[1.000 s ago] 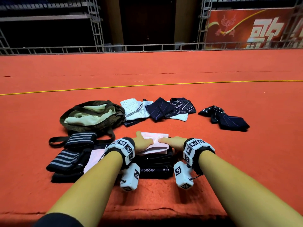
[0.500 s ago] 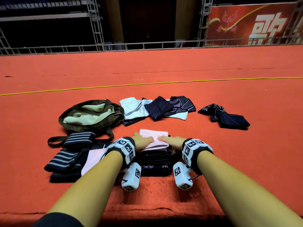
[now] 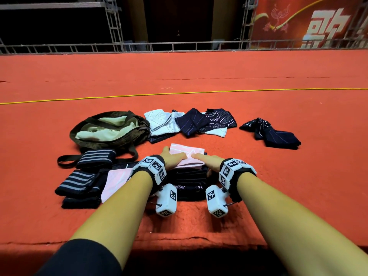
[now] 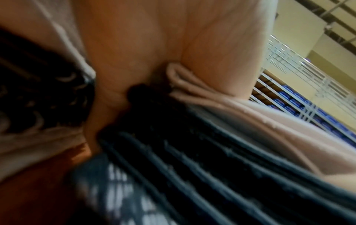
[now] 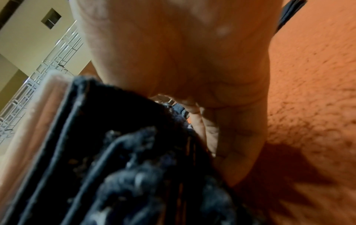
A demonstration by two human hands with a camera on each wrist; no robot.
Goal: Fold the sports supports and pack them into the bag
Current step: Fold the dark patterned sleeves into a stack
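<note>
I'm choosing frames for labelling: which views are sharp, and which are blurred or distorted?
Head view: sharp and evenly lit, though the wide lens bows the far railing. Left wrist view: soft and smeared over the dark stack. Right wrist view: blurred up close, the right hand fills the frame.

Ahead of me, the red banner (image 3: pixel 310 22) carries large pale Chinese characters, cut off at its edge; I can make out only "歌". Nothing else is readable.
</note>
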